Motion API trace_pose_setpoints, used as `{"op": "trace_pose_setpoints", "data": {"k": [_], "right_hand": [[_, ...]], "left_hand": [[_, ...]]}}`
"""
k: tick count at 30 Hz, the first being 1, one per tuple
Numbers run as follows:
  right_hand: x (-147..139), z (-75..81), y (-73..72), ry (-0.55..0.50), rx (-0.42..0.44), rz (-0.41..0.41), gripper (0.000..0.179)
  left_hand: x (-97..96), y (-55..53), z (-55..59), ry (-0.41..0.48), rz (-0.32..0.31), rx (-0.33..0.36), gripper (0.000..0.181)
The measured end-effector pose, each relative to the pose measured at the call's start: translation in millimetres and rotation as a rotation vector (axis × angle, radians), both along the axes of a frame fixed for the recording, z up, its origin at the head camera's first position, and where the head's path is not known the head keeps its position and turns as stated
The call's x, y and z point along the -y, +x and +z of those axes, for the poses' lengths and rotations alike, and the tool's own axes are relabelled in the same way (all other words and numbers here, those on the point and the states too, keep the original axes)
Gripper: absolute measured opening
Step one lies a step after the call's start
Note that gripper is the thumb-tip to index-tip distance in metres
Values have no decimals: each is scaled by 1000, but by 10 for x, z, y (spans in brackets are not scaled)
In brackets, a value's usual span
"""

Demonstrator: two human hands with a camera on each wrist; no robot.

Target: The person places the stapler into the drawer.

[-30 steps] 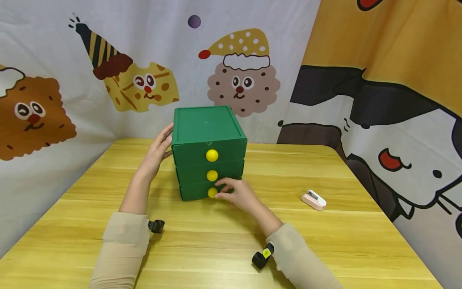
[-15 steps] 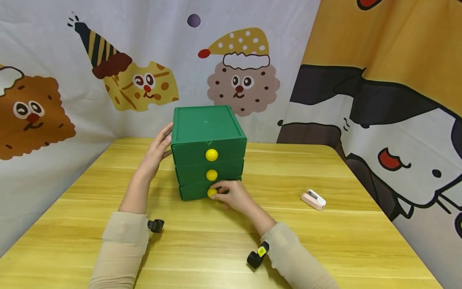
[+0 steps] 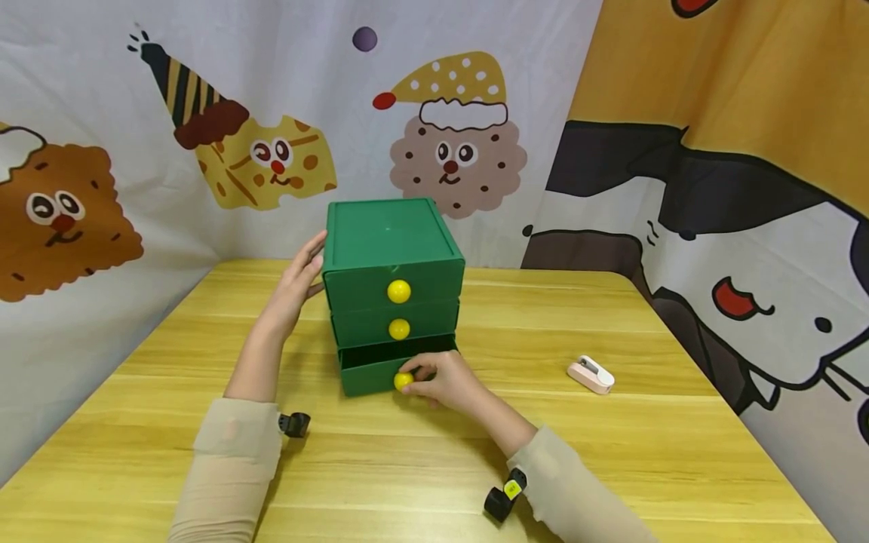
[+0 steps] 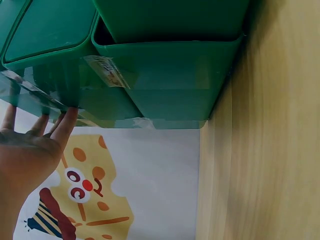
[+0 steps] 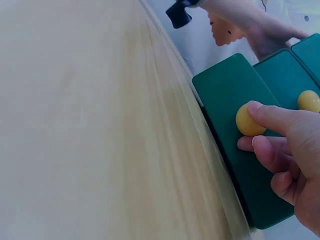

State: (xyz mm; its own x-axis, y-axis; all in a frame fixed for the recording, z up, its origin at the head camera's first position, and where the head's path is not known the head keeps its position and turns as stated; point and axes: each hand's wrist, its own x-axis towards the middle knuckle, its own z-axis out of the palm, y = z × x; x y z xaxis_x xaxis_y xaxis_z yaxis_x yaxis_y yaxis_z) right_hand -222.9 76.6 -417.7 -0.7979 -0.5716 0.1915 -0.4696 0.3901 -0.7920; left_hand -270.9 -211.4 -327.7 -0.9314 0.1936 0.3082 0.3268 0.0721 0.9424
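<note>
A green cabinet [image 3: 390, 234] with three stacked drawers stands on the table, each drawer bearing a round yellow knob. Its bottom drawer [image 3: 370, 378] is pulled partway out, and a dark gap shows behind the front panel. My right hand [image 3: 448, 381] pinches the bottom drawer's yellow knob [image 5: 246, 122] between thumb and fingers. Against the cabinet's left side rests my left hand [image 3: 292, 290], fingers extended. In the left wrist view those fingertips touch the green side wall [image 4: 165, 75], where strips of clear tape show.
A small pink and white stapler [image 3: 591, 375] lies on the wooden table [image 3: 380, 483], right of the cabinet. Behind the table hangs a cloth printed with cartoon figures [image 3: 458, 162]. Each sleeve cuff carries a small black camera [image 3: 295, 424].
My right hand has taken hold of the bottom knob and drawn that drawer outward, toward me. The left hand stays against the cabinet's side.
</note>
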Motion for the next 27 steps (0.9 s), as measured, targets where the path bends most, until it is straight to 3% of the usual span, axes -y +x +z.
{"op": "trace_pose_setpoints", "data": {"k": [20,27], "right_hand": [[-147,106,394,140,-72,63,21],[-224,136,414,158,-195,71,28]], "left_hand": [[6,-5,-14,-12,3,-4,57],[5,-8,-10,-8,3,-3,57]]}}
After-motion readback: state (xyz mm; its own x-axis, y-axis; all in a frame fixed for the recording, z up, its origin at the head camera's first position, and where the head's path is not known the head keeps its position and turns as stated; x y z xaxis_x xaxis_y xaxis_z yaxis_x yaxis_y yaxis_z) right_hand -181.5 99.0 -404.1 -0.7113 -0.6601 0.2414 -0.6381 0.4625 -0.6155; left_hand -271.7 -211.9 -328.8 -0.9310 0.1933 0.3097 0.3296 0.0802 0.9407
